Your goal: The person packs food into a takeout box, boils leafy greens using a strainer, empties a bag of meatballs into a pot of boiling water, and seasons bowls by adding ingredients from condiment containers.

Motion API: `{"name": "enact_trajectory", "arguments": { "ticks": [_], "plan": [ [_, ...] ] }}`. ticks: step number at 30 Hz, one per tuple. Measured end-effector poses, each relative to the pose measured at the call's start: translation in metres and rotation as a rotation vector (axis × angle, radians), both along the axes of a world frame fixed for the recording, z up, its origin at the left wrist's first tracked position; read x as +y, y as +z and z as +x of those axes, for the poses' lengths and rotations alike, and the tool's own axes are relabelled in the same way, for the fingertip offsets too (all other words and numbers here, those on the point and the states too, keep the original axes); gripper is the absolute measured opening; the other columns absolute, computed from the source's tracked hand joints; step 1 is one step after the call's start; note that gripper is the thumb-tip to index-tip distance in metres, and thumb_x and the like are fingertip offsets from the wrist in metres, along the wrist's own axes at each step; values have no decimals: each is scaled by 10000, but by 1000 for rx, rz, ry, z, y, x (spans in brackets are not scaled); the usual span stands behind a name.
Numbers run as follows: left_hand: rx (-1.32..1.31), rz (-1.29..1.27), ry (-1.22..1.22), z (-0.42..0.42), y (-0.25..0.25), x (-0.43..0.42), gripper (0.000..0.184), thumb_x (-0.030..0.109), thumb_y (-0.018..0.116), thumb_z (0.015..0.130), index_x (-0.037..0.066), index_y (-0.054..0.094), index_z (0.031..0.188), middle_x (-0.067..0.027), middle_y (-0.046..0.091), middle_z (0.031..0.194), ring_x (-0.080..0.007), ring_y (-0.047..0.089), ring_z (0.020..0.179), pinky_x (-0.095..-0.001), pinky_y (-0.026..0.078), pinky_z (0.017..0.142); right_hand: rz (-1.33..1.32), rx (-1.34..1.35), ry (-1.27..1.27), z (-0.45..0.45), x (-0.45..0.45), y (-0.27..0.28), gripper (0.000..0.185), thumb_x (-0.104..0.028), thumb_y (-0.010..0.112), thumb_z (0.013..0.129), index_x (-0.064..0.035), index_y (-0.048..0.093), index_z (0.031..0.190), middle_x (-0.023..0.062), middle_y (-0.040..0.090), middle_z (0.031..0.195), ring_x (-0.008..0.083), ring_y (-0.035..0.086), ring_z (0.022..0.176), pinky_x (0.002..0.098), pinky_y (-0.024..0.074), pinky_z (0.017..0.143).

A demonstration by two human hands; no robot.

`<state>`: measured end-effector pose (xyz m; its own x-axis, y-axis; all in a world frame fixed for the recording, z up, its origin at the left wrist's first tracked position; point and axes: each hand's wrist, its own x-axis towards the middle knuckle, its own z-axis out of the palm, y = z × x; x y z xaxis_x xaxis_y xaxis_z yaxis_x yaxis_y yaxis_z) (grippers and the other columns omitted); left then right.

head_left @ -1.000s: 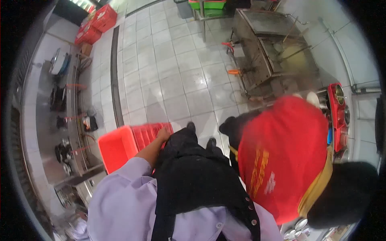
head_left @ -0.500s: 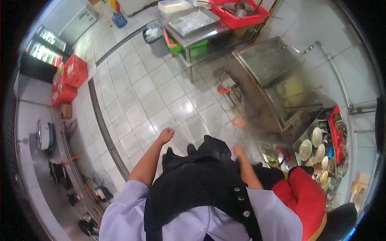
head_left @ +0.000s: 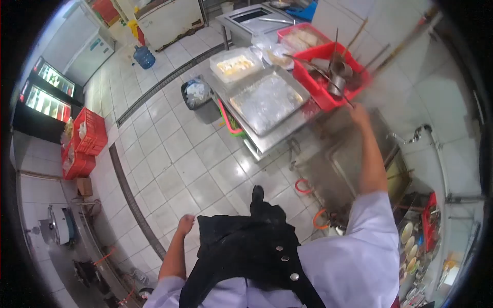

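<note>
My right hand (head_left: 358, 114) reaches forward to the front right edge of the red basin (head_left: 321, 97), its fingers at the end of a dark handle (head_left: 347, 100). Metal ladles (head_left: 337, 84) and other long-handled tools lie in the basin. Beside the basin, on the steel table (head_left: 257, 145), are a metal tray (head_left: 267, 100) and a clear tub of pale food (head_left: 235, 65). My left hand (head_left: 187, 223) hangs over the tiled floor at my left side, its fingers curled and touching nothing I can see.
A steel cooking unit (head_left: 334, 164) with orange hoses stands at the right. A grey bin (head_left: 197, 95) is left of the table. Red crates (head_left: 91, 131) stand at the left, a blue water bottle (head_left: 144, 57) farther back. Bowls (head_left: 407, 233) are at the lower right.
The steel table has come closer in view. My right arm has stretched forward to the red basin. My left hand hangs lower. The person in red has left view; the red crate seen first is gone.
</note>
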<state>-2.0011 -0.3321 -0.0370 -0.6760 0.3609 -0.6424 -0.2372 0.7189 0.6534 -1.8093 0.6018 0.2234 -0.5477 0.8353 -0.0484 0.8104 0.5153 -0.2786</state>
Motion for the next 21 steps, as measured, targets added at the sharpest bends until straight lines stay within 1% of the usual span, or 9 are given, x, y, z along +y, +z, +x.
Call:
{"name": "enact_trajectory", "arguments": {
  "ticks": [2,4,7,10,12,15,18,19,21],
  "plan": [
    [-119,83,339,-14,53,3,278,327,604,1033,61,686,1054,-35,714,939,-134,684,832,-282,514,710,37,57,-10,3,-16,61,553,-501,580,1005,26,703,1121,232,738,1010,391,707,1015,464,522,899],
    [-54,108,396,-35,96,12,266,317,607,1037,64,683,1066,-22,704,948,-121,673,851,-267,506,726,141,200,-30,23,-41,107,527,-477,549,1037,-2,712,1197,208,747,1072,313,708,1028,415,515,912],
    [179,188,378,-118,167,83,209,243,596,1053,47,667,1059,-24,683,983,-117,646,914,-269,505,795,136,179,33,10,-121,250,469,-382,443,1102,20,687,1104,151,722,1011,255,667,995,388,478,949],
    [398,625,315,-219,258,194,86,53,578,1038,-9,637,1041,-50,652,1025,-141,615,977,-284,495,910,246,-28,-11,-65,-267,366,291,-248,581,1059,17,688,1112,155,715,1066,212,663,989,352,488,923],
    [659,741,-110,-271,337,251,97,20,636,955,3,659,1048,-119,660,1015,-238,638,1021,-358,493,944,388,66,63,-99,-334,385,226,-167,700,978,18,705,1107,160,719,1029,208,667,970,323,490,885],
    [1005,939,-583,-310,448,308,372,99,701,892,64,631,1256,-161,642,1156,-345,619,1092,-424,479,967,497,-23,505,-207,-415,409,208,-95,744,895,-5,733,1082,156,724,914,254,691,867,340,509,792],
    [934,852,-859,-346,464,310,477,188,710,902,73,575,1344,-182,639,1176,-349,638,1081,-455,506,894,250,-199,621,-367,-478,374,95,-131,723,811,-85,732,893,106,706,770,320,700,721,429,522,653],
    [862,824,-946,-362,454,310,494,212,710,908,71,561,1358,-190,641,1175,-349,651,1059,-460,520,858,251,-183,723,-405,-491,347,90,-199,708,828,-116,721,859,86,719,784,303,716,762,436,521,696],
    [488,195,-1021,-413,412,303,408,218,661,954,50,561,1311,-216,673,1066,-384,677,889,-496,531,724,258,85,904,-477,-488,265,111,-211,684,888,-136,688,971,36,713,1076,246,659,1029,418,462,879]
  ]
}}
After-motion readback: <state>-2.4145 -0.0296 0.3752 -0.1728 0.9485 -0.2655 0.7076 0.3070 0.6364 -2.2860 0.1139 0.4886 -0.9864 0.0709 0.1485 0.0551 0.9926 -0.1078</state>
